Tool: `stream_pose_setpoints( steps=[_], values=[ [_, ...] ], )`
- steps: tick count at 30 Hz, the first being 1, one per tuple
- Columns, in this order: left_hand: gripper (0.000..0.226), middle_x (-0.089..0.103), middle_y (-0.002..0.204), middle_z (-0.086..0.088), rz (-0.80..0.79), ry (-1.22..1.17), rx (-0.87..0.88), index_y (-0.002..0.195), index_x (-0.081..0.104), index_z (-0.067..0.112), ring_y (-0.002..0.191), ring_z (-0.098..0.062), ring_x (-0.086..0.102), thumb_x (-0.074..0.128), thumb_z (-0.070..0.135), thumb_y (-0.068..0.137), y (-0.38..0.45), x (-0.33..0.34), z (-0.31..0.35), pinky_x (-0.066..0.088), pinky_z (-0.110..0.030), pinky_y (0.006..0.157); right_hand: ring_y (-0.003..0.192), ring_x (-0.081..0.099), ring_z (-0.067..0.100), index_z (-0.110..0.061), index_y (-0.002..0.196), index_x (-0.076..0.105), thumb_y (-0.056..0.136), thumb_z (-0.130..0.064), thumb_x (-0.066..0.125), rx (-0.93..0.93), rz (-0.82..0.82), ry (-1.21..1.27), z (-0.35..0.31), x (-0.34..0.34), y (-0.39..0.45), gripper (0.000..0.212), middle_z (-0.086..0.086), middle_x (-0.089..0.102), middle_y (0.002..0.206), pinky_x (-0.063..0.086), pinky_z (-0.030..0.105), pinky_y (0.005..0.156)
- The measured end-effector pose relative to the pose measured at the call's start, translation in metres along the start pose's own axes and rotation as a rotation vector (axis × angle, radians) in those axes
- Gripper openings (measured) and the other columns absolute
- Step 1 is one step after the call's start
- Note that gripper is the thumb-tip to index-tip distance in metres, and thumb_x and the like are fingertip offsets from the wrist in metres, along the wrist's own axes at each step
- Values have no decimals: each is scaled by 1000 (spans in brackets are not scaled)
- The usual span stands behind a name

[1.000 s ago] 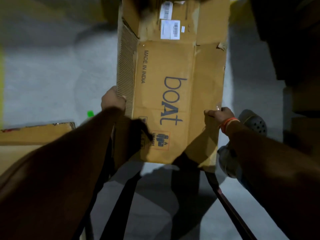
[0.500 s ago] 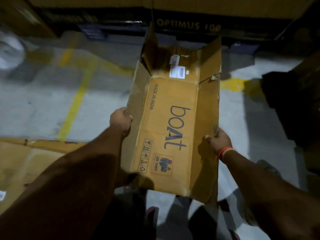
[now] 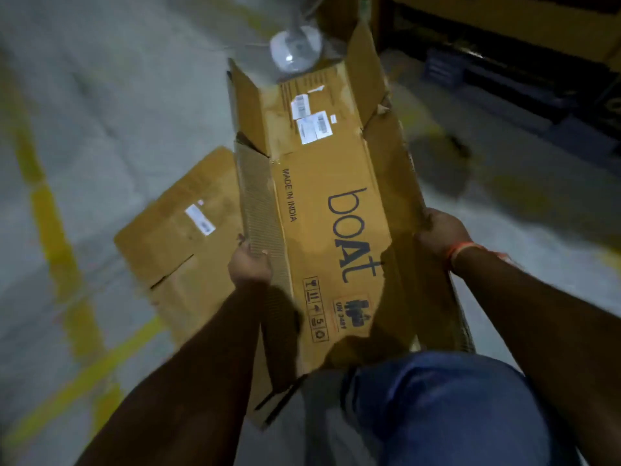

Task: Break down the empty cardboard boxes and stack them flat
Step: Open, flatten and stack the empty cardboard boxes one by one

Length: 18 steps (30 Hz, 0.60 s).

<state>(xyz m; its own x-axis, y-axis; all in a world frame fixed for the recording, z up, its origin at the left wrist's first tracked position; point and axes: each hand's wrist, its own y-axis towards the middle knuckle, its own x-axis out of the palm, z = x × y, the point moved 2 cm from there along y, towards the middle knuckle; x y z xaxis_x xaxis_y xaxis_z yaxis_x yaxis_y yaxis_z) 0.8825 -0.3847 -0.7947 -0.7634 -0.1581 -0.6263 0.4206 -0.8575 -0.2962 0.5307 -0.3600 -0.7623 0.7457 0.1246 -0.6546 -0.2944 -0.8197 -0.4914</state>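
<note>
From the head camera, the opened boAt carton [image 3: 336, 210] is held in the air between both hands, its printed panel facing up and its long axis running away from the person. The left hand [image 3: 249, 266] is clenched on the carton's left side wall, thumb over the raw corrugated edge; the right hand [image 3: 443, 233], an orange band [image 3: 465, 249] at its wrist, grips the right wall near its upper edge. The far end flaps stand splayed open, and two white shipping labels [image 3: 311, 120] sit on the panel just short of them. The near end hangs over the person's blue-trousered knee [image 3: 447, 405]. Down on the left, a flattened cardboard box [image 3: 178, 243] lies on the grey concrete floor [image 3: 111, 105], partly tucked under the held carton's left edge, with bare floor around its far and left sides up to the yellow painted lines [image 3: 53, 230]. A blurred white fan base [image 3: 295, 50] stands just beyond the far flaps; dark pallets and racking close off the upper right. Compared with half a second ago, the view has swung left, bringing the flattened box under the carton, and the carton now angles leftward; both grips are unchanged.
</note>
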Motion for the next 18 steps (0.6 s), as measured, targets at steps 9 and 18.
stream_pose_setpoints(
  steps=[9, 18],
  values=[
    [28, 71, 114, -15, 252, 104, -217, 119, 69, 7, 109, -35, 66, 61, 22, 96, 24, -127, -71, 49, -36, 88, 123, 57, 41, -13, 142, 47, 90, -24, 71, -205, -26, -85, -133, 95, -2, 58, 21, 60, 133, 46, 40, 99],
    [56, 66, 124, -21, -131, 156, -278, 128, 63, 3, 115, -40, 63, 72, 31, 80, 17, -92, -64, 55, -39, 92, 138, 43, 38, -9, 157, 26, 93, -39, 68, -131, -75, -151, -111, 75, -30, 82, 25, 40, 152, 37, 38, 109]
  ],
)
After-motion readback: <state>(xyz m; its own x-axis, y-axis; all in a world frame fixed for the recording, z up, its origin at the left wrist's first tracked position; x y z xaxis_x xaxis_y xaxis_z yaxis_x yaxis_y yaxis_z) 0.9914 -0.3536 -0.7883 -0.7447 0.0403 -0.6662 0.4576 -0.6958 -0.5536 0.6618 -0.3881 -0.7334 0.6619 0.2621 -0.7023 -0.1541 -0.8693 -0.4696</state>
